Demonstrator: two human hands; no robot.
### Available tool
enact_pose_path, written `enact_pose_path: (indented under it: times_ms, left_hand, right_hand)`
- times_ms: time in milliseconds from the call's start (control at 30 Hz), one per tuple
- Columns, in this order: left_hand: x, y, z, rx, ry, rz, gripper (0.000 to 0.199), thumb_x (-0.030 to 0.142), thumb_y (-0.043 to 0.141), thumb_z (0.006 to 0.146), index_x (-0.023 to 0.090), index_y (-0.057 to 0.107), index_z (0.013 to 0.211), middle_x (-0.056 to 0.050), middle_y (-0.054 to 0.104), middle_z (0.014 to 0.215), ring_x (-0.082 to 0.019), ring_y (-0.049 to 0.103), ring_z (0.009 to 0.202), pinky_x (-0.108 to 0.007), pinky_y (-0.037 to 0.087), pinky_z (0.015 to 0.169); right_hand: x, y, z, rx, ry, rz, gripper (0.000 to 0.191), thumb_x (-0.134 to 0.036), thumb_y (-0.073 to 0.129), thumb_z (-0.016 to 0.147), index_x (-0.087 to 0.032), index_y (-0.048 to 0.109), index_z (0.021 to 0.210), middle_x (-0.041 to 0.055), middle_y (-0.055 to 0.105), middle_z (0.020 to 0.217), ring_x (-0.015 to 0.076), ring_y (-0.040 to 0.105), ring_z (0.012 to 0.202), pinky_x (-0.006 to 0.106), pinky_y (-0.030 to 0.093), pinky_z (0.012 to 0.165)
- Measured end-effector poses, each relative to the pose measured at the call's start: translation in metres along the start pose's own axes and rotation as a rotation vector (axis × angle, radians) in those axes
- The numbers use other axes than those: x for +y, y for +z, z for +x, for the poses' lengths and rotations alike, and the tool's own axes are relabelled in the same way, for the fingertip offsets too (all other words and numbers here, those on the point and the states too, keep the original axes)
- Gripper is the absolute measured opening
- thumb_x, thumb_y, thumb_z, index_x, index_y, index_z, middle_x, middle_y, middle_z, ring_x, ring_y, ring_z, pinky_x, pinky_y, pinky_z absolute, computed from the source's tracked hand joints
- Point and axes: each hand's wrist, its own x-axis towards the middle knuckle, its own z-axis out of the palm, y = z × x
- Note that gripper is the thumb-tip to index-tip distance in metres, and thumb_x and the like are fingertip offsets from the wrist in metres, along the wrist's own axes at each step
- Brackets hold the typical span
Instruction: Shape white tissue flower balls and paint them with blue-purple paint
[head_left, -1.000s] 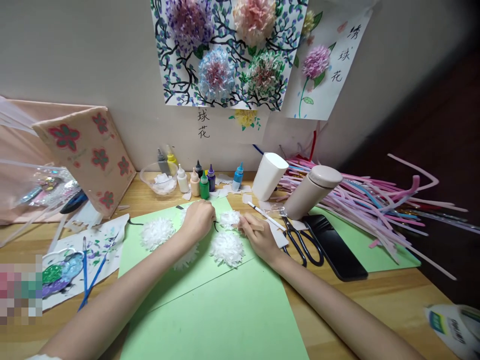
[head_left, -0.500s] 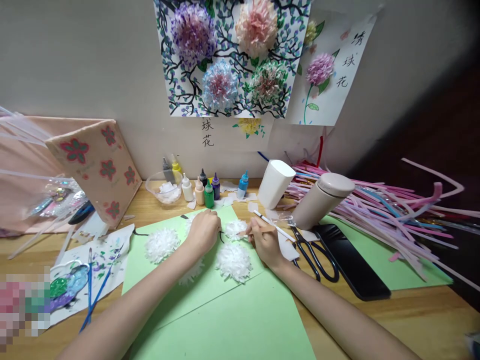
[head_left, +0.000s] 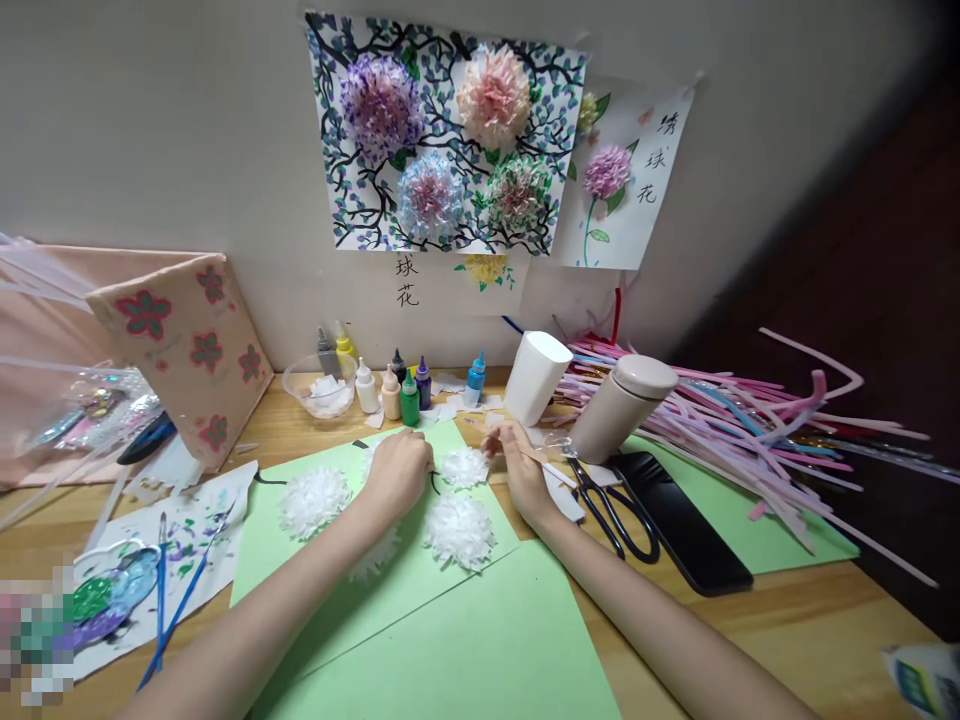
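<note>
On a pale green sheet point(head_left: 420, 640) lie several white, fringed paper flowers. My left hand point(head_left: 400, 468) is closed in a loose fist on the sheet, partly covering two flowers; whatever its fingers hold is hidden. A short dark curved strand point(head_left: 435, 484) shows beside its knuckles. My right hand point(head_left: 519, 470) is at the right edge of the small upper flower point(head_left: 463, 467), fingers curled. A thin light-brown stick point(head_left: 535, 455) pokes out behind its fingers. Just below sits a larger paper flower point(head_left: 459, 530), and another paper flower point(head_left: 315, 502) lies left of my left hand.
Paint bottles point(head_left: 409, 398) and a clear bowl point(head_left: 321, 388) line the wall. To the right are a white container point(head_left: 537, 378), a tumbler point(head_left: 626, 405), scissors point(head_left: 615, 515), a phone point(head_left: 682, 520) and pipe cleaners point(head_left: 720, 430). Brushes point(head_left: 160, 590) and a palette point(head_left: 112, 595) lie left.
My right hand has turned and its fingers have lifted upward near the small flower's right edge; the stick's tip no longer shows on the flower. My left hand stays in place. The camera view has shifted slightly.
</note>
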Motion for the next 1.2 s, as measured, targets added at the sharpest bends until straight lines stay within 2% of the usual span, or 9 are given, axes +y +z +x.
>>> enact_pose_path:
  times_ms: [100,200,300,467,600,833,1000,1200]
  left_hand:
    - [-0.002,0.001,-0.001,0.0,-0.008,-0.029,0.02,0.011,0.047,0.071,0.016,0.065,0.063,-0.009,0.063,0.075,-0.02,0.056,0.075,-0.028,0.034,0.057]
    - [-0.006,0.003,0.0,0.01,-0.007,-0.073,0.014,0.015,0.052,0.073,0.017,0.065,0.077,-0.008,0.063,0.084,-0.021,0.057,0.082,-0.028,0.037,0.062]
    - [-0.01,0.004,0.002,0.031,0.006,-0.084,0.02,0.022,0.056,0.076,0.018,0.062,0.094,-0.008,0.063,0.093,-0.022,0.054,0.092,-0.03,0.039,0.072]
    - [-0.017,0.004,0.006,0.055,0.074,-0.067,0.022,0.031,0.046,0.084,0.019,0.062,0.095,-0.009,0.062,0.098,-0.024,0.049,0.101,-0.034,0.038,0.081]
    - [-0.019,0.007,0.007,0.027,0.121,-0.035,0.023,0.032,0.047,0.084,0.016,0.061,0.092,-0.01,0.062,0.097,-0.024,0.049,0.101,-0.033,0.038,0.082]
    - [-0.017,0.01,0.008,0.058,0.12,0.015,0.026,0.029,0.047,0.083,0.01,0.06,0.094,-0.014,0.061,0.097,-0.026,0.051,0.097,-0.036,0.039,0.081]
    - [-0.021,0.004,0.009,0.071,0.122,-0.056,0.027,0.029,0.042,0.086,0.012,0.061,0.094,-0.013,0.062,0.1,-0.024,0.052,0.099,-0.035,0.04,0.083]
    - [-0.02,-0.012,0.008,0.094,0.143,-0.209,0.03,0.029,0.041,0.086,0.015,0.059,0.105,-0.01,0.06,0.111,-0.022,0.051,0.104,-0.035,0.04,0.088]
  right_hand:
    - [0.002,0.0,0.005,-0.045,-0.023,-0.057,0.026,-0.043,0.032,0.09,-0.023,0.048,0.085,0.0019,0.053,0.083,0.0155,0.054,0.083,0.029,0.043,0.081]
    - [0.005,0.0,0.004,-0.076,0.011,-0.082,0.028,-0.044,0.029,0.09,-0.023,0.047,0.086,0.0023,0.053,0.085,0.0166,0.054,0.088,0.031,0.042,0.085]
    - [0.006,0.0,0.001,-0.094,0.033,-0.086,0.029,-0.044,0.027,0.091,-0.023,0.046,0.088,0.0029,0.054,0.089,0.017,0.053,0.091,0.032,0.041,0.087]
    - [0.003,0.001,-0.001,-0.091,0.031,-0.086,0.028,-0.043,0.028,0.091,-0.023,0.047,0.087,0.0032,0.053,0.088,0.0171,0.052,0.09,0.032,0.041,0.086]
    - [0.0,0.002,-0.002,-0.094,0.023,-0.12,0.029,-0.042,0.029,0.091,-0.022,0.05,0.084,0.0026,0.053,0.086,0.0167,0.052,0.087,0.03,0.042,0.082]
    - [0.0,0.001,-0.002,-0.096,0.026,-0.138,0.033,-0.043,0.027,0.091,-0.022,0.051,0.082,0.0023,0.054,0.084,0.0165,0.053,0.086,0.029,0.042,0.082]
    - [0.001,0.0,-0.002,-0.068,0.014,-0.101,0.031,-0.041,0.027,0.091,-0.022,0.05,0.082,0.0026,0.053,0.084,0.0162,0.052,0.085,0.03,0.041,0.084]
    - [-0.001,0.001,-0.002,-0.053,0.02,-0.103,0.031,-0.042,0.026,0.092,-0.023,0.048,0.082,0.0024,0.053,0.083,0.0162,0.053,0.084,0.03,0.042,0.084]
